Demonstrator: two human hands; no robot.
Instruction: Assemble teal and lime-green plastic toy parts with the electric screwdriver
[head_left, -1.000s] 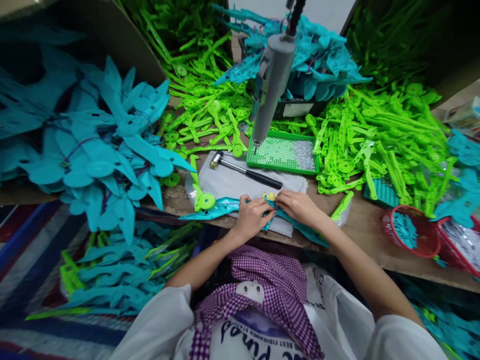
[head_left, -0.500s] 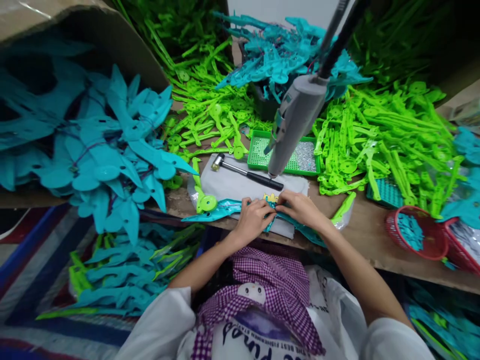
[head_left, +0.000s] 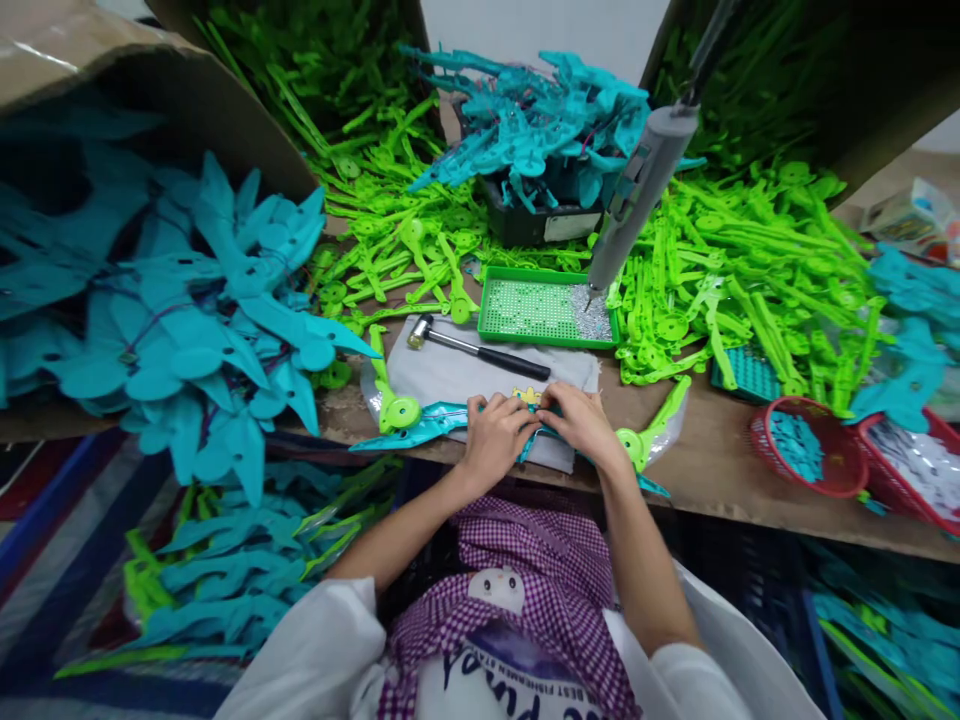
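A long teal plastic piece (head_left: pixel 420 428) lies across the grey cloth (head_left: pixel 442 365) near the table's front edge. Lime-green arms with round joints, one on the left (head_left: pixel 399 412) and one on the right (head_left: pixel 634 447), lie at its two ends. My left hand (head_left: pixel 496 437) is closed over the middle of the teal piece. Close beside it, my right hand (head_left: pixel 581 425) pinches the same piece, and the fingertips of both hands nearly meet. Just beyond the fingers shows a small yellow figure (head_left: pixel 527 396). What sits right under the fingertips is hidden.
A hammer (head_left: pixel 514 361) rests on the cloth. Behind it are a green tray (head_left: pixel 525 340) of tiny metal parts and a hanging grey electric screwdriver (head_left: pixel 645 185). Heaped green parts (head_left: pixel 720 250), teal parts (head_left: pixel 187 300) and red baskets (head_left: pixel 772 470) surround the work spot.
The hanging screwdriver has swung right and away from my hands, over the tray's right end. My right forearm has drawn inward, uncovering the right green joint. My hands stay on the teal piece.
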